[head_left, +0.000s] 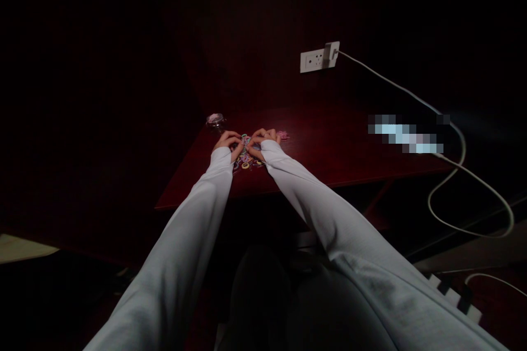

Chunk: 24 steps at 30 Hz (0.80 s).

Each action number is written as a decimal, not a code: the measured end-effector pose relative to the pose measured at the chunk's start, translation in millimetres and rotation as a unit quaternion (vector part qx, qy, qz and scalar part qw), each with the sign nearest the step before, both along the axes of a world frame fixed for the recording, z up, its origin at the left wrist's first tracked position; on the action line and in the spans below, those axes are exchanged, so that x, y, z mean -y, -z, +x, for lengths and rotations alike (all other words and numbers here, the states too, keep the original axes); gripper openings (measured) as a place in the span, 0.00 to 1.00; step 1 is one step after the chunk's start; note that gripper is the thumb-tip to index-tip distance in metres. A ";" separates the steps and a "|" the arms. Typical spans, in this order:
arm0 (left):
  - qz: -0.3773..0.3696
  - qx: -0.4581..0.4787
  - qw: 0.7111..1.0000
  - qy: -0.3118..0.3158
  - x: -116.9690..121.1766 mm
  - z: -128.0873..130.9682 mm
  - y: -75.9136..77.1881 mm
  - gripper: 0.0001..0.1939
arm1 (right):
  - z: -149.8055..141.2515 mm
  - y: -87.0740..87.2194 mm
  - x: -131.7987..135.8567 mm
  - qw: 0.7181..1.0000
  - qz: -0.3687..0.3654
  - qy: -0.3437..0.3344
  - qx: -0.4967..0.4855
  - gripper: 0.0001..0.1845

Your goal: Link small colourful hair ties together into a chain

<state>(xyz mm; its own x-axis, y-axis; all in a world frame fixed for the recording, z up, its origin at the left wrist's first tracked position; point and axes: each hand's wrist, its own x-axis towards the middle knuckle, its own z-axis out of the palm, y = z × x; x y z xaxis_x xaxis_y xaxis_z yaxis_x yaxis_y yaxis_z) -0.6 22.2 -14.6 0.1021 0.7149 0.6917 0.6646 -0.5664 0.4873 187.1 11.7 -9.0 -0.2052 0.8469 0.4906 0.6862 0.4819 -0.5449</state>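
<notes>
Small coloured hair ties lie in a loose pile on the dark red table, in yellow, purple, green and other colours. My left hand is at the pile's left side, its fingers bent and drawn toward the thumb. From the right, my right hand reaches in with fingers curled and tips pinched close to the left fingertips. What sits between the fingertips of either hand is too small to make out. Just right of my right hand is a small pink bunch, perhaps more hair ties.
A clear jar with something pink on top stands behind my left hand. On the wall, a white socket holds a charger. Its white cable loops down past a blurred-out bright object on the right.
</notes>
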 end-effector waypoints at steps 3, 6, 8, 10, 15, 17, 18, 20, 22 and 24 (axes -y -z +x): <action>0.014 -0.009 1.000 0.001 -0.7 -1.4 1.8 0.13 | -0.2 2.4 -2.7 1.000 0.001 0.007 -0.003 0.08; 0.020 -0.021 1.000 0.010 -3.2 -4.2 4.3 0.14 | -0.7 5.0 -5.5 1.000 0.003 0.014 -0.012 0.09; 0.025 -0.023 0.999 0.015 -5.4 -5.9 6.0 0.14 | -0.9 6.0 -6.7 1.000 0.005 0.016 -0.017 0.11; 0.033 -0.023 0.999 0.017 -7.7 -7.3 7.3 0.14 | -0.8 6.2 -7.0 1.000 0.002 0.018 -0.017 0.12; 0.040 -0.023 0.999 0.016 -10.5 -8.3 7.9 0.14 | -0.9 5.1 -5.4 1.000 -0.007 0.019 -0.013 0.09; 0.037 -0.022 0.999 0.017 -9.2 -6.8 7.0 0.15 | -1.1 5.0 -5.0 1.000 -0.007 0.027 -0.015 0.07; 0.037 -0.021 0.999 0.016 -8.0 -5.6 6.4 0.15 | -1.1 5.0 -5.0 0.999 -0.007 0.028 -0.016 0.07; 0.040 -0.017 0.999 0.010 -5.1 -2.9 5.3 0.16 | -0.4 4.9 -5.1 1.000 -0.003 0.021 -0.019 0.06; 0.048 -0.012 0.999 0.002 -2.6 -1.0 4.7 0.17 | 0.8 4.4 -4.9 1.000 0.000 0.010 -0.021 0.06; 0.053 -0.010 0.999 0.001 -2.0 -1.1 4.6 0.16 | 1.7 3.6 -4.3 1.000 -0.004 0.011 -0.019 0.07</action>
<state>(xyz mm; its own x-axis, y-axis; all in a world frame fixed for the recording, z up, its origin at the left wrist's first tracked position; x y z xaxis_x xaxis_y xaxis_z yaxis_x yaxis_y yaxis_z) -1.6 24.2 -19.3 0.1192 0.6372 0.7614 0.6724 -0.6161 0.4102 188.8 15.9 -12.7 -0.1689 0.8549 0.4905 0.6751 0.4629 -0.5745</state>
